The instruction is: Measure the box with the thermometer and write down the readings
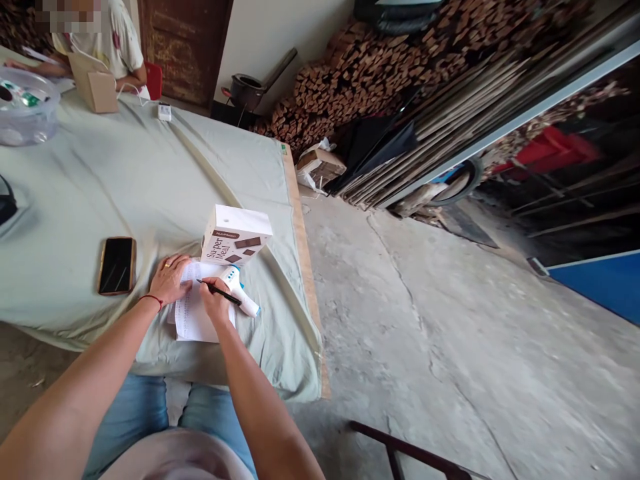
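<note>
Landmark: Super Meal box (236, 235) | we are gripping a black pen (228, 296) in our right hand (216, 308), fingers closed round it; paper (193, 321) is lying just on the box's near side | we are resting our left hand (171, 279) on it, flat, opened loosely; a phone (117, 265) is lying left of the box

We have the paper sheets (191, 320) before us on the table (200, 163), the smartphone (117, 267) to their left, the infrared thermometer (246, 302) at their right edge, the Super Meal box (235, 233) just behind them. Farther back on our left, the plastic tub (30, 123) sits left of the cardboard box (103, 93).
</note>
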### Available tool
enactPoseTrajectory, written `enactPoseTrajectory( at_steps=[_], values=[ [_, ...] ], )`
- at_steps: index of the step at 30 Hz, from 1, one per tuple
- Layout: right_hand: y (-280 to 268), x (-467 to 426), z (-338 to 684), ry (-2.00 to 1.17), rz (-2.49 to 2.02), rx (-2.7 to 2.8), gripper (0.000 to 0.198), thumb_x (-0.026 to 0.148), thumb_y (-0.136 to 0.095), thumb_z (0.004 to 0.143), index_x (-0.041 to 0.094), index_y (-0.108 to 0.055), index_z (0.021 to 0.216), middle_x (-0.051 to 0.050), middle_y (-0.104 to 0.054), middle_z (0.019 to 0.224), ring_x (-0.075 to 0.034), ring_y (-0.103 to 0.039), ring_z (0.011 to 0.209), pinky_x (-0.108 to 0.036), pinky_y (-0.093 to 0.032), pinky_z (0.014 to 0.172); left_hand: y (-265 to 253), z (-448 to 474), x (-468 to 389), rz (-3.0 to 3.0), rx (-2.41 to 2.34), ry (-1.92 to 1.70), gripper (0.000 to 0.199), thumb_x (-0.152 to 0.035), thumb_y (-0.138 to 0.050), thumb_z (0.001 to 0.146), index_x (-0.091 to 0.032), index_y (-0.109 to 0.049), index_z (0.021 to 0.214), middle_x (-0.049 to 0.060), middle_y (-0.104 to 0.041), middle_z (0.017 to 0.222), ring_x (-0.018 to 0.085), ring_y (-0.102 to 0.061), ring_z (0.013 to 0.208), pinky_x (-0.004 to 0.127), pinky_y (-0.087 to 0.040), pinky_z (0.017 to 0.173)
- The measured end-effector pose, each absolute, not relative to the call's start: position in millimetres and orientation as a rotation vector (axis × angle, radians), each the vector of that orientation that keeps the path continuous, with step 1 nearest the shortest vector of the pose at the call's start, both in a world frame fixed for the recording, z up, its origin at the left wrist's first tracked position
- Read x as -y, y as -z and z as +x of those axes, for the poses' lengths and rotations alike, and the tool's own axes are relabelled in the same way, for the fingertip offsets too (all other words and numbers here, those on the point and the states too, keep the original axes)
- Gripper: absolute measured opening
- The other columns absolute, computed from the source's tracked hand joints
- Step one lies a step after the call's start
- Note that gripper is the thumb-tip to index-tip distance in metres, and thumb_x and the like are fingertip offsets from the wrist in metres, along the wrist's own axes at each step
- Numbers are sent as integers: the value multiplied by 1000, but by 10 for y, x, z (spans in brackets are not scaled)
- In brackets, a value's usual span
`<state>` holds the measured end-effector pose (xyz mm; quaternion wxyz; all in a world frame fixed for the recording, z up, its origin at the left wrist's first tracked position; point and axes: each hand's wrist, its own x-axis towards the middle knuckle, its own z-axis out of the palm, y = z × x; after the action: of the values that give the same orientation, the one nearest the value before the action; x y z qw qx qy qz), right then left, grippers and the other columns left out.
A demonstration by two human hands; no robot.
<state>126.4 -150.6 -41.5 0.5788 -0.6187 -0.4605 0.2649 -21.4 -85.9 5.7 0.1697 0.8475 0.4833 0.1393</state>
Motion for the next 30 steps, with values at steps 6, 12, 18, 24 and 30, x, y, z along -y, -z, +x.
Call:
enactPoseTrajectory(
  at_steps=[6,12,18,24,30],
  values=[
    [519,1490,1280,-509,-1572,1092,17,37,-55,80,23,-65,78,0,-67,69,-19,-59,66,-33,-50,72,-105,-163,902,2416,-1418,-380,57,-26,-64,82,-23,-57,139,9,-56,154,29,-46,148,50,-30,128],
    [515,1507,1283,-470,-1592,1158,17,36,-55,83,23,-65,81,-1,-69,72,-19,-61,69,-32,-51,71,-93,-158,907,2422,-1408,-395,56,-25,-64,82,-23,-58,138,9,-57,153,29,-47,147,50,-32,127],
    [492,1511,1287,-422,-1606,1204,19,36,-53,85,22,-65,82,-2,-70,72,-20,-62,70,-33,-52,72,-80,-155,905,2416,-1390,-408,56,-24,-64,82,-23,-59,138,8,-57,154,29,-47,146,51,-32,126],
    [480,1513,1281,-426,-1585,1199,19,35,-52,84,22,-65,80,-2,-69,70,-19,-61,68,-32,-52,69,-68,-156,897,2421,-1382,-418,57,-24,-66,81,-23,-58,138,9,-57,154,29,-46,147,50,-31,126],
    [490,1504,1285,-449,-1575,1143,17,35,-53,83,22,-65,80,-2,-69,70,-19,-61,67,-33,-53,69,-71,-162,894,2428,-1375,-423,57,-25,-64,82,-24,-57,139,8,-57,154,29,-46,147,50,-31,127]
  ],
)
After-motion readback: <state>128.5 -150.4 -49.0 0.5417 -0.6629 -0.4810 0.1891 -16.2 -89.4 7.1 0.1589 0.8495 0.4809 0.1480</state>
